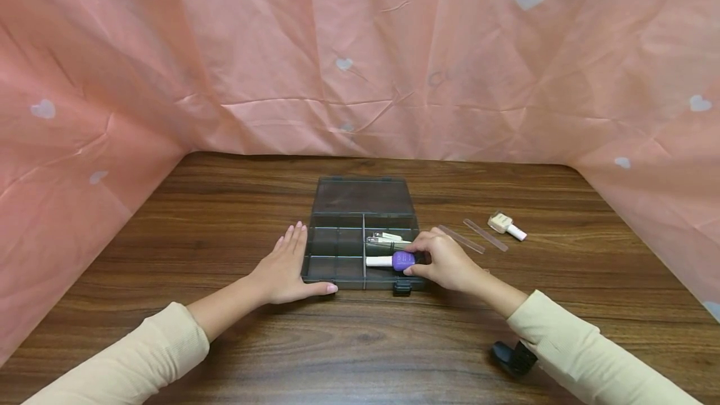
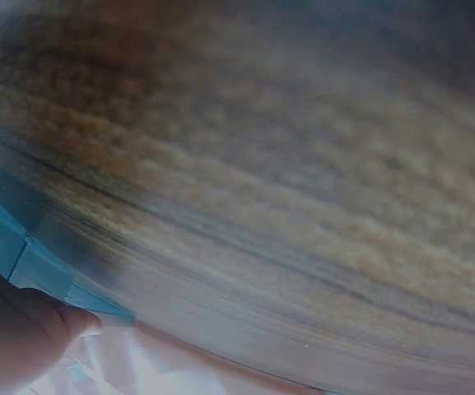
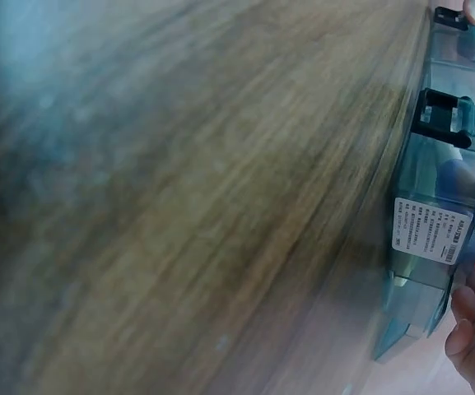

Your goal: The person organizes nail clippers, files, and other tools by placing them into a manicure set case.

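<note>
A dark see-through compartment box [image 1: 336,266] lies on the table with its lid [image 1: 362,195] folded back. My left hand [image 1: 287,270] rests against the box's left side, fingers straight and thumb along the front edge. In the left wrist view only part of that hand [image 2: 15,333] shows beside the box. With thumb and fingers, my right hand [image 1: 447,261] pinches a purple nail polish bottle [image 1: 402,260] by its base. Its white cap points left, over the front right compartment. Behind it, nail clippers [image 1: 388,238] lie in another right-hand compartment.
Two clear nail-file-like strips [image 1: 485,234] lie on the table right of the box. Beyond them is a cream nail polish bottle [image 1: 499,222] with a white cap. Black latches, one of them a front latch [image 1: 402,287], sit on the box. Pink curtains [image 1: 360,80] enclose the table.
</note>
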The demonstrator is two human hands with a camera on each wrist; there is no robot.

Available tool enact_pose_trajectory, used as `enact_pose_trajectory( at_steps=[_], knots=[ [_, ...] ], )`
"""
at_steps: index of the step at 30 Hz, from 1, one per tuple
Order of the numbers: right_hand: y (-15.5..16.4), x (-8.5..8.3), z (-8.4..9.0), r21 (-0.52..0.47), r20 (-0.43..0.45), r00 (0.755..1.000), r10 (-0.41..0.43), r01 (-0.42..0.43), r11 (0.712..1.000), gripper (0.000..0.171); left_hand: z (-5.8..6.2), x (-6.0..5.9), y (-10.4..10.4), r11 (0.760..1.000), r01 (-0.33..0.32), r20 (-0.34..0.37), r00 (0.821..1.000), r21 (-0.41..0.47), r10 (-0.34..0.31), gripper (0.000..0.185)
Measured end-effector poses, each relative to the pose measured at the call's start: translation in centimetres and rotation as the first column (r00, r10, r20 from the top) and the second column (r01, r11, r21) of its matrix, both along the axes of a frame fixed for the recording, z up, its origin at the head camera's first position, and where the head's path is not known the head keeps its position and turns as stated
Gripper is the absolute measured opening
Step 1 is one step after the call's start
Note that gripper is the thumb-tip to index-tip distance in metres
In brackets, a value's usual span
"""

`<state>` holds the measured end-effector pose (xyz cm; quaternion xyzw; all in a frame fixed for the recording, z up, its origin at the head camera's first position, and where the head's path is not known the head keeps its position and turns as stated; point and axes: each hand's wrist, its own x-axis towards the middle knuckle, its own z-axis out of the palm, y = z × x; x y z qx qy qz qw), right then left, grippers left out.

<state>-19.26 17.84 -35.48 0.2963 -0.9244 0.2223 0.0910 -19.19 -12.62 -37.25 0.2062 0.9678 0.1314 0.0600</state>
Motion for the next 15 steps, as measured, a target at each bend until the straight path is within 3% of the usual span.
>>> enact_pose_trajectory(
  at_steps=[5,10,15],
  knots=[
    [-0.04,0.16,-0.01,0.033,-0.029,0.999,-0.02,0.021,0.999,0.029,0.06,0.03,0.06,1.0,-0.002,0.0,1.0,-0.003,0.002,0.122],
    [0.07,0.21,0.26,0.038,0.016,0.998,-0.056,0.055,0.998,0.026,0.04,0.06,0.1,1.0,-0.005,0.004,1.0,-0.005,0.005,0.122],
    [0.47,-0.04,0.6,-0.055,0.055,0.996,-0.065,0.068,0.996,0.02,-0.06,0.05,0.09,1.0,-0.004,0.005,1.0,-0.005,0.004,0.121]
  ],
)
